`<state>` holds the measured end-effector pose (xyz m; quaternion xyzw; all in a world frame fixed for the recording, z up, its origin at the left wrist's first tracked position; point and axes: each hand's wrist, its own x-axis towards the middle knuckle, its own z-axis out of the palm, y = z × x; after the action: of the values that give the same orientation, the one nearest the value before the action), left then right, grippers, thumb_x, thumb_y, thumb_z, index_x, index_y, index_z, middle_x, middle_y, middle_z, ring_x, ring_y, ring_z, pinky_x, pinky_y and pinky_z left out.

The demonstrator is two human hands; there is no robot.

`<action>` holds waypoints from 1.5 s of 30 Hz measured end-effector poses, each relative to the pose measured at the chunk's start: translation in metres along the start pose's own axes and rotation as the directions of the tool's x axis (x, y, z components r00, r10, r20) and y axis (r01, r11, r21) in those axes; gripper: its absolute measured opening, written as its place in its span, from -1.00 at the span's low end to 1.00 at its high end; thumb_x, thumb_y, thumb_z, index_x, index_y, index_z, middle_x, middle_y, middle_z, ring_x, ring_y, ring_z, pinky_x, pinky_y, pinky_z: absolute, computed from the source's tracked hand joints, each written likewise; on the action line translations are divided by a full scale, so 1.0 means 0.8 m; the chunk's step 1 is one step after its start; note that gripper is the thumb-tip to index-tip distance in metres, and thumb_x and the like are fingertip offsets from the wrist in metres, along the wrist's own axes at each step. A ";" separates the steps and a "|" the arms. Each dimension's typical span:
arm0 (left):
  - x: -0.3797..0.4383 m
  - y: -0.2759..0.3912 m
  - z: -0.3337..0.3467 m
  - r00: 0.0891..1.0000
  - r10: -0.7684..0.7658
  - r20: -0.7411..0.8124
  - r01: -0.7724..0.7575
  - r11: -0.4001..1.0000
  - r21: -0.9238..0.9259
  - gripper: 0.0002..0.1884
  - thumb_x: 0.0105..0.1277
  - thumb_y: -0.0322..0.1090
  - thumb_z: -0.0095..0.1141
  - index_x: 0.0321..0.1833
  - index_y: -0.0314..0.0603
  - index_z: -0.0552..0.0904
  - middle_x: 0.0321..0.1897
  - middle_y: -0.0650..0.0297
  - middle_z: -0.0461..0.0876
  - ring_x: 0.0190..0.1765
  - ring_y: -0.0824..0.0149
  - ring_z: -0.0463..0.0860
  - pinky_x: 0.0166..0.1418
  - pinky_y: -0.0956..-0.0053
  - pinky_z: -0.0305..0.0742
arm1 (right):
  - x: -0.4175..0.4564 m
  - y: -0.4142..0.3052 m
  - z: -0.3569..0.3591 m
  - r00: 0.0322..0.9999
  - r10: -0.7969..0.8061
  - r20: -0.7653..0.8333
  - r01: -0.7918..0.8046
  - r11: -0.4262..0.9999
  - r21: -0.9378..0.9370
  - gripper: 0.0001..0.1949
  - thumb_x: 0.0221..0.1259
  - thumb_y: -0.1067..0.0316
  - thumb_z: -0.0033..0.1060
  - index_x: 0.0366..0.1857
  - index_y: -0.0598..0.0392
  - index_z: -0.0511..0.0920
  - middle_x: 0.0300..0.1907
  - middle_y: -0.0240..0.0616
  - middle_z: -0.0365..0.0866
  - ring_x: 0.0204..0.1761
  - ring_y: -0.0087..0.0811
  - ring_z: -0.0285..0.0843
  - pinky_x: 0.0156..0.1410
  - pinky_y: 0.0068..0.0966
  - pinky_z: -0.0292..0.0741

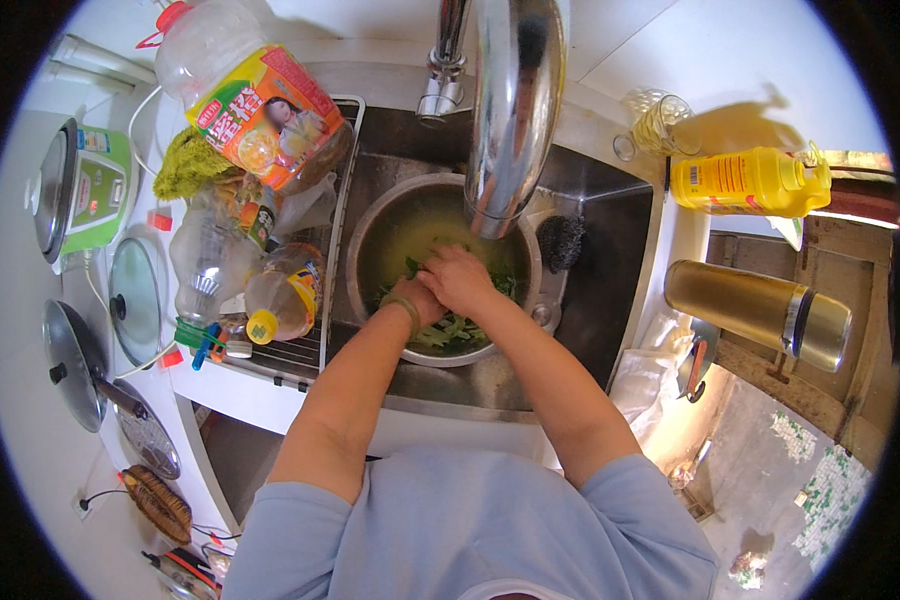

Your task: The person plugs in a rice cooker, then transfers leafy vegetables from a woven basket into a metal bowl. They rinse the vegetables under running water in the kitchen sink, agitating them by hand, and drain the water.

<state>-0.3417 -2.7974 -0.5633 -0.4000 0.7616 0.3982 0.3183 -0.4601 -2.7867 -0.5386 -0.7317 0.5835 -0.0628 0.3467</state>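
Note:
A round metal basin [354,262] of cloudy greenish water stands in the stainless steel sink [615,240]. Leafy greens [454,330] lie in the water, mostly on the side near me. Both of my hands are together in the basin, over the greens. My left hand [414,296], with a bangle at its wrist, is partly covered by my right hand [457,277], whose fingertips reach the water. What the fingers hold, if anything, is hidden. The chrome faucet [506,150] arches above the basin's far side.
Left of the basin, a wire rack [334,217] bears a large orange-drink bottle [270,120] and other plastic bottles. A dark scourer [561,241] lies right of the basin. A yellow pump bottle [742,180], a gold thermos [750,311] and a drinking glass [664,120] stand along the right edge.

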 end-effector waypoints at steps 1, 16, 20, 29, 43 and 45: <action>0.010 -0.007 0.014 0.995 0.054 -0.085 -0.052 0.998 0.029 -0.53 0.25 -0.10 -0.07 0.23 -0.01 0.42 0.24 0.10 0.36 0.27 0.10 0.34 0.31 0.16 0.22 | 0.007 -0.002 0.007 1.000 0.000 0.000 0.000 0.999 0.045 -0.60 0.20 0.02 -0.02 -0.19 0.16 0.61 -0.06 -0.02 0.52 0.06 -0.11 0.40 0.13 -0.18 0.37; -0.007 0.000 0.002 0.998 0.048 -0.035 -0.050 0.996 -0.075 -0.47 0.32 -0.02 -0.12 0.34 0.06 0.28 0.37 0.19 0.20 0.37 0.11 0.20 0.35 0.09 0.14 | -0.073 -0.004 -0.032 0.965 0.054 -0.258 -0.002 0.980 0.199 -0.76 0.22 0.34 -0.02 -0.11 0.21 0.51 -0.05 -0.05 0.49 -0.02 -0.03 0.44 0.07 -0.28 0.41; -0.004 -0.004 0.001 0.998 0.057 0.000 -0.056 0.994 -0.088 -0.43 0.34 -0.03 -0.13 0.41 0.10 0.18 0.37 0.20 0.18 0.40 0.12 0.14 0.38 0.07 0.08 | -0.118 -0.016 -0.020 0.967 -0.110 -0.229 0.124 0.991 0.045 -0.69 0.09 0.43 0.02 -0.04 0.18 0.46 -0.01 0.00 0.47 -0.03 -0.05 0.47 0.05 -0.28 0.45; -0.004 -0.005 0.002 0.997 0.074 -0.006 -0.074 0.990 -0.120 -0.43 0.34 -0.08 -0.14 0.41 0.08 0.17 0.37 0.18 0.16 0.40 0.12 0.13 0.40 0.07 0.05 | -0.135 -0.023 -0.012 0.957 -0.278 -0.082 0.229 0.898 -0.377 -0.63 -0.10 0.38 0.06 -0.10 0.20 0.47 -0.39 -0.20 0.48 -0.43 -0.32 0.55 -0.37 -0.41 0.51; -0.001 -0.008 0.008 0.998 0.061 -0.034 -0.065 0.989 -0.131 -0.42 0.31 -0.06 -0.11 0.40 0.10 0.19 0.37 0.21 0.17 0.40 0.12 0.12 0.40 0.05 0.03 | -0.128 -0.029 0.016 0.965 -0.243 -0.102 0.188 0.907 -0.377 -0.83 -0.20 0.35 0.11 -0.44 0.05 0.48 -0.51 -0.31 0.48 -0.41 -0.30 0.49 -0.31 -0.38 0.42; 0.001 -0.008 0.009 0.997 0.067 -0.038 -0.071 0.989 -0.129 -0.42 0.31 -0.07 -0.11 0.40 0.09 0.20 0.36 0.21 0.18 0.40 0.12 0.14 0.39 0.04 0.04 | -0.125 -0.033 0.009 0.960 -0.257 -0.108 0.201 0.908 -0.368 -0.82 -0.21 0.36 0.10 -0.42 0.05 0.50 -0.49 -0.31 0.47 -0.34 -0.29 0.47 -0.23 -0.38 0.40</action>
<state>-0.3349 -2.7937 -0.5696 -0.4001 0.7525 0.4512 0.2646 -0.4665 -2.6916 -0.4975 -0.8384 0.5202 -0.0537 0.1537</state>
